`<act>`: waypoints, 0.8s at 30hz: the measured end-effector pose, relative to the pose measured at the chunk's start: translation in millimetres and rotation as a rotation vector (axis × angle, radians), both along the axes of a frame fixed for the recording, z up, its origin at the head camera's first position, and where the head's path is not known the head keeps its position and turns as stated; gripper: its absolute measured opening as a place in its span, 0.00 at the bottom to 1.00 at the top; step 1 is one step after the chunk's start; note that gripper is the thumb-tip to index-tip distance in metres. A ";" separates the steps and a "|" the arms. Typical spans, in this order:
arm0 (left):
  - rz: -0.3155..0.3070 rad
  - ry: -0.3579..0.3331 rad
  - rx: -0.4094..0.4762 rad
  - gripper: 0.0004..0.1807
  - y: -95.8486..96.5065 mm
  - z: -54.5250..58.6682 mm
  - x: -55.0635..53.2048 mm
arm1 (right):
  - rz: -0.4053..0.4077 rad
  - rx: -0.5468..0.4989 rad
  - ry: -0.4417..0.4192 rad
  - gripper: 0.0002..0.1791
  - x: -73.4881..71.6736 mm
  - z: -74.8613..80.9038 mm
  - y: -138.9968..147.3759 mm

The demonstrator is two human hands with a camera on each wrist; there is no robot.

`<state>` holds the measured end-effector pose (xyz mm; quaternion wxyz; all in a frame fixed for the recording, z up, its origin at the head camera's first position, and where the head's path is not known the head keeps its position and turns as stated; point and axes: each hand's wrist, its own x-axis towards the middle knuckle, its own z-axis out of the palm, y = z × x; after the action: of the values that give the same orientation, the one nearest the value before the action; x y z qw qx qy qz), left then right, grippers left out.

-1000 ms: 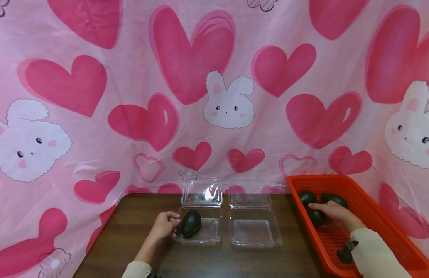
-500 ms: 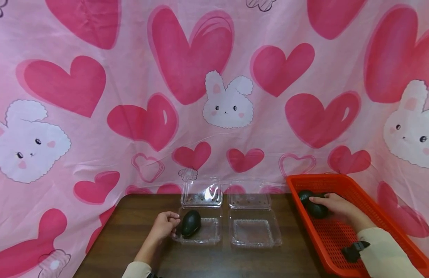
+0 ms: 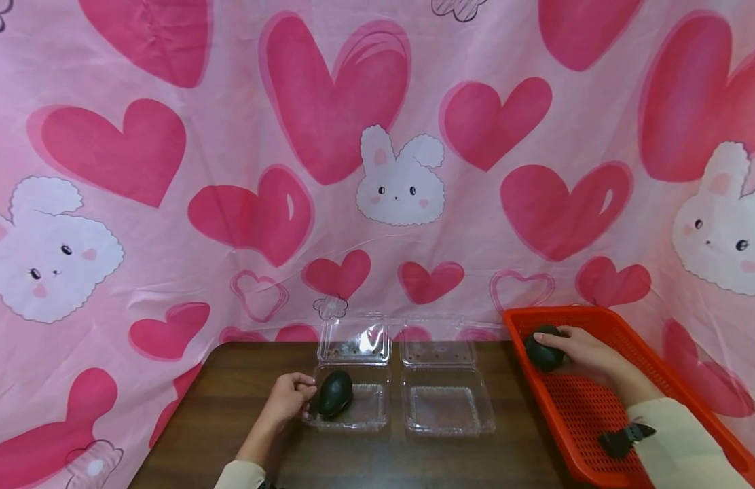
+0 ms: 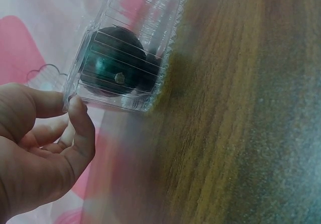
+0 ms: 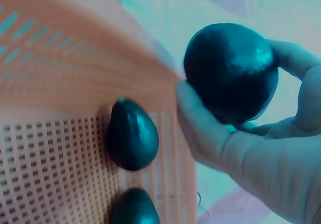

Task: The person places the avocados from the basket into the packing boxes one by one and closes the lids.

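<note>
Pink cloth (image 3: 475, 234) printed with hearts and rabbit faces hangs behind a brown wood-grain worktop (image 3: 255, 367). Over the far left part of the red basket (image 3: 576, 407), the right hand (image 3: 588, 353) grips a held avocado (image 3: 544, 350) between thumb and fingers. At the left, the left hand (image 3: 290, 396) pinches the rim of the left container (image 3: 371, 407), clear and with its lid up; the boxed avocado (image 3: 336, 394) lies inside, just beside that hand. Next to it stands the right container (image 3: 445, 411), also open.

Two further avocados (image 5: 133, 133) sit in the basket in the right-wrist view, one cut off by the bottom edge; neither can be made out from the head. Through ridged plastic, the left-wrist view blurs the boxed avocado's far side. Both sleeves (image 3: 677, 435) run out of the head view.
</note>
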<state>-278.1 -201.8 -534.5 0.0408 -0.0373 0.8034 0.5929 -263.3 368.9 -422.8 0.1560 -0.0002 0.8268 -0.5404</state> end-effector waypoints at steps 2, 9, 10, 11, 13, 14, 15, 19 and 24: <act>-0.001 0.000 -0.003 0.07 -0.1 -0.3 -0.4 | 0.001 -0.033 -0.002 0.43 -1.0 1.2 -6.2; 0.003 0.000 -0.016 0.07 -1.0 -2.4 -2.1 | 0.028 -0.117 -0.003 0.43 -3.9 4.1 -29.9; 0.003 -0.001 -0.016 0.07 -1.0 -2.6 -2.3 | 0.032 -0.123 0.003 0.43 -4.2 4.3 -33.7; 0.004 -0.002 -0.017 0.07 -0.9 -2.7 -2.2 | 0.036 -0.132 0.008 0.42 -4.5 4.3 -37.7; 0.006 -0.002 -0.014 0.08 -0.8 -2.7 -2.0 | 0.030 -0.144 0.015 0.41 -4.7 3.3 -46.9; 0.007 -0.001 -0.013 0.08 -0.7 -2.6 -1.9 | 0.030 -0.159 0.015 0.41 -4.7 2.2 -51.8; 0.009 0.001 -0.012 0.07 -0.6 -2.6 -1.7 | 0.029 -0.168 0.017 0.42 -4.6 0.7 -57.0; 0.012 0.002 -0.012 0.08 0.1 -2.5 -0.8 | 0.020 -0.228 0.006 0.44 -5.4 -6.1 -79.4; 0.015 -0.003 -0.013 0.07 0.4 -3.2 -1.9 | 0.017 -0.304 0.017 0.43 -10.3 -14.2 -111.4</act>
<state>-280.1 -201.4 -537.8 0.0373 -0.0446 0.8069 0.5879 -273.6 257.5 -437.0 0.1517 -0.0355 0.7366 -0.6582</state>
